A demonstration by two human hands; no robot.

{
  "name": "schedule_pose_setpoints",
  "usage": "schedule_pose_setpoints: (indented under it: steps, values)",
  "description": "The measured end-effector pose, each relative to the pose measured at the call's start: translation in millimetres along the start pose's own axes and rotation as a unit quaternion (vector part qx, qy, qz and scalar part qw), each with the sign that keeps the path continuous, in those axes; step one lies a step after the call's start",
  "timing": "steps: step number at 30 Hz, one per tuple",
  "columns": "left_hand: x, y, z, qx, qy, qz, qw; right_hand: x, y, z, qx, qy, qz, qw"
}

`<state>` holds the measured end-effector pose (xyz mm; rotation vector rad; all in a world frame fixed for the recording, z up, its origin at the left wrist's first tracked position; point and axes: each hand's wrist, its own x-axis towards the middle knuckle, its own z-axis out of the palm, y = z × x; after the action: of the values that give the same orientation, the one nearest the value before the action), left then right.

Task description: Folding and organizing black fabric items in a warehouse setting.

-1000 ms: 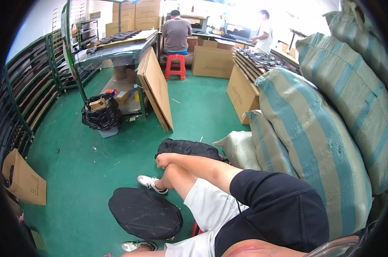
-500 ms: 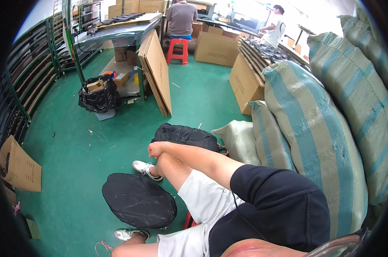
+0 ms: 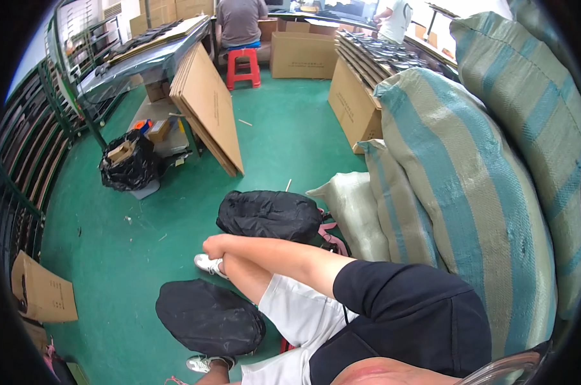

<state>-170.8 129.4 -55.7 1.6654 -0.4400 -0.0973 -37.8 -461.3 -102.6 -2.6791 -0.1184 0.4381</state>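
Observation:
My right hand [image 3: 216,246] is closed in a loose fist at my right knee, with my forearm stretched across the thigh. Nothing shows in its fingers. My left hand is out of sight. Just beyond the right knee, a bulky black fabric bundle [image 3: 268,215] lies on the floor, with pink straps [image 3: 331,239] at its right end. A flat, rounded black fabric bag [image 3: 208,317] lies between my feet, apart from my hand.
Striped woven sacks [image 3: 457,192] are piled along the right. Flat cardboard sheets [image 3: 207,106] lean against a workbench, near a black-lined bin [image 3: 130,163]. A red stool [image 3: 243,69] holds a seated person; another person [image 3: 395,22] is farther right. Racks [image 3: 30,135] line the left.
The view has shifted, so the far benches sit higher in it and the black bundle shows more fully. My right hand stays closed at the knee.

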Motion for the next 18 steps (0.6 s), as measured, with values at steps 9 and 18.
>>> schedule_pose_setpoints:
  steps: [9, 18]
  values:
    - [59.4, 12.7, 1.8, 0.003, -0.026, 0.050, 0.998, -5.6, -38.4, -7.6, 0.044, -0.007, -0.090, 0.995]
    - [179.5, 73.8, 159.6, -0.049, -0.125, 0.160, 0.978, -19.9, -126.8, -31.8, 0.586, -0.316, 0.022, 0.746]
